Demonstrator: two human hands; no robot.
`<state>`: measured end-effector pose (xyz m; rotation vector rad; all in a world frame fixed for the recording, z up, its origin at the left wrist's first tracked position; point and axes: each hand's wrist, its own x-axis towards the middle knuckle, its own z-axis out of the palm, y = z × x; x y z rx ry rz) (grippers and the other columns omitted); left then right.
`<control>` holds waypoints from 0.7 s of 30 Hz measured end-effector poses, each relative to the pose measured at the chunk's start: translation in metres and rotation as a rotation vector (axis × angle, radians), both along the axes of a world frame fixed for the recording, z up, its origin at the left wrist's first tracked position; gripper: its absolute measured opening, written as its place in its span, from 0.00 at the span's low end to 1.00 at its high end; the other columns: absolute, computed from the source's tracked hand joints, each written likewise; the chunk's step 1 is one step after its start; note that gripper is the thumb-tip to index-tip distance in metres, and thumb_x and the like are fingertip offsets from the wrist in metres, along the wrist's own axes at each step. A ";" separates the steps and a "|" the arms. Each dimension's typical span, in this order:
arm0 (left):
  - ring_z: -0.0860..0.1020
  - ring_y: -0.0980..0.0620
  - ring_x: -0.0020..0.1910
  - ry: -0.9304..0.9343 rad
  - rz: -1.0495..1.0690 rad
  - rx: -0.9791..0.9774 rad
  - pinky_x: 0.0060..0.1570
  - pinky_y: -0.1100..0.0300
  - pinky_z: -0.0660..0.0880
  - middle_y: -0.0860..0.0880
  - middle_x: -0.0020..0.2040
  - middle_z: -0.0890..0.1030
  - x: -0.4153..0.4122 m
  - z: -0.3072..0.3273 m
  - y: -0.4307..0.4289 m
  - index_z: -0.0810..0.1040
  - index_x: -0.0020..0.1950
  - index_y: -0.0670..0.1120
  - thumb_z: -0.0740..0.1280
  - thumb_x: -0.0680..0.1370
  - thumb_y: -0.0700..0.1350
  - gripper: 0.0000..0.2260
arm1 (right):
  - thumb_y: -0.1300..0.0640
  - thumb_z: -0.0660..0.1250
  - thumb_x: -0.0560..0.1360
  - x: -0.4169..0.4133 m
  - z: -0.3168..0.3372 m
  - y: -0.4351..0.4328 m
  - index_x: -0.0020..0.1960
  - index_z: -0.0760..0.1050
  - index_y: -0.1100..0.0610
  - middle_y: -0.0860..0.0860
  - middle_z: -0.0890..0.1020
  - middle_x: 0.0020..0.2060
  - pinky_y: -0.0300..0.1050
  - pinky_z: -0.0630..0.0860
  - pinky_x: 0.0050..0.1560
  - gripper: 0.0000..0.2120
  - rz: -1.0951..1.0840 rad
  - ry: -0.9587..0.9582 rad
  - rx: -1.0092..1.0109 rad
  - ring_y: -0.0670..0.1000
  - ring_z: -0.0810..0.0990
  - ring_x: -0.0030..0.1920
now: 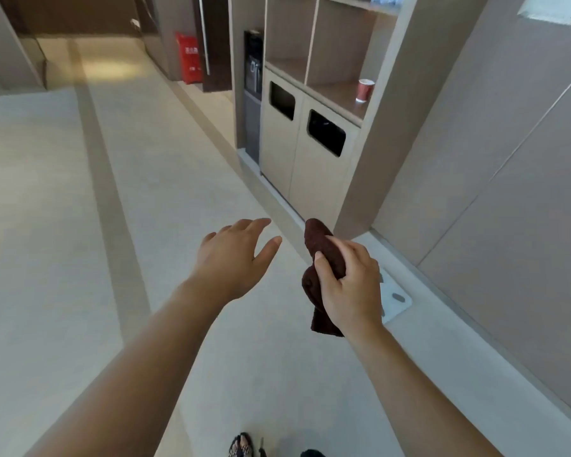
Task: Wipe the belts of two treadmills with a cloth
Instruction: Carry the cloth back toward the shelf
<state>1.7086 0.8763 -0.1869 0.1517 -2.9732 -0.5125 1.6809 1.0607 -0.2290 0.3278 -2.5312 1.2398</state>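
Pale floor [47,225], no treadmill visible; right hand [346,285] grips the cloth [320,239] at five o'clock, left hand [234,255] spread loose. Wiping seemingly not begun.

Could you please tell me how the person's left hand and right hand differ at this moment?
The left hand is open with fingers spread and holds nothing; the right hand is curled round a bunched dark brown cloth. The left hand reaches further forward than the right hand. Both are bare, held out over the pale floor.
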 end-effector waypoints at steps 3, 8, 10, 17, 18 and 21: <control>0.73 0.48 0.64 0.027 -0.076 0.035 0.60 0.50 0.68 0.51 0.69 0.72 -0.092 0.009 -0.004 0.64 0.72 0.53 0.48 0.78 0.62 0.25 | 0.46 0.63 0.75 -0.073 0.007 -0.006 0.62 0.75 0.49 0.45 0.76 0.57 0.33 0.62 0.51 0.17 -0.079 0.014 0.012 0.49 0.70 0.58; 0.72 0.48 0.65 0.004 -0.162 0.036 0.61 0.50 0.69 0.50 0.69 0.72 -0.219 0.006 -0.019 0.64 0.72 0.54 0.48 0.78 0.62 0.25 | 0.47 0.64 0.75 -0.190 0.004 -0.024 0.62 0.76 0.51 0.46 0.76 0.56 0.26 0.62 0.48 0.17 -0.164 0.002 -0.015 0.49 0.71 0.57; 0.72 0.47 0.65 0.001 -0.150 0.032 0.62 0.49 0.69 0.50 0.69 0.72 -0.270 0.004 -0.032 0.64 0.72 0.54 0.48 0.78 0.63 0.26 | 0.48 0.64 0.75 -0.244 0.001 -0.037 0.62 0.76 0.51 0.46 0.76 0.56 0.31 0.63 0.49 0.16 -0.151 0.000 -0.006 0.50 0.71 0.57; 0.70 0.48 0.66 -0.045 -0.059 -0.020 0.65 0.46 0.66 0.51 0.70 0.70 -0.453 0.006 -0.084 0.62 0.73 0.55 0.46 0.77 0.64 0.27 | 0.45 0.62 0.74 -0.457 0.009 -0.099 0.62 0.76 0.50 0.45 0.76 0.57 0.44 0.70 0.56 0.19 -0.007 0.004 -0.051 0.52 0.73 0.59; 0.70 0.49 0.67 -0.054 -0.044 -0.022 0.65 0.47 0.66 0.52 0.70 0.70 -0.475 0.006 -0.092 0.61 0.73 0.55 0.46 0.77 0.63 0.26 | 0.45 0.62 0.74 -0.484 0.011 -0.109 0.62 0.76 0.50 0.45 0.75 0.57 0.40 0.68 0.54 0.18 0.007 0.020 -0.044 0.51 0.72 0.59; 0.69 0.49 0.67 -0.082 0.014 -0.015 0.65 0.48 0.65 0.52 0.71 0.69 -0.531 0.003 -0.117 0.61 0.73 0.55 0.47 0.78 0.63 0.26 | 0.47 0.64 0.75 -0.551 0.012 -0.132 0.61 0.76 0.49 0.45 0.76 0.58 0.36 0.63 0.51 0.16 0.033 0.031 -0.020 0.50 0.71 0.58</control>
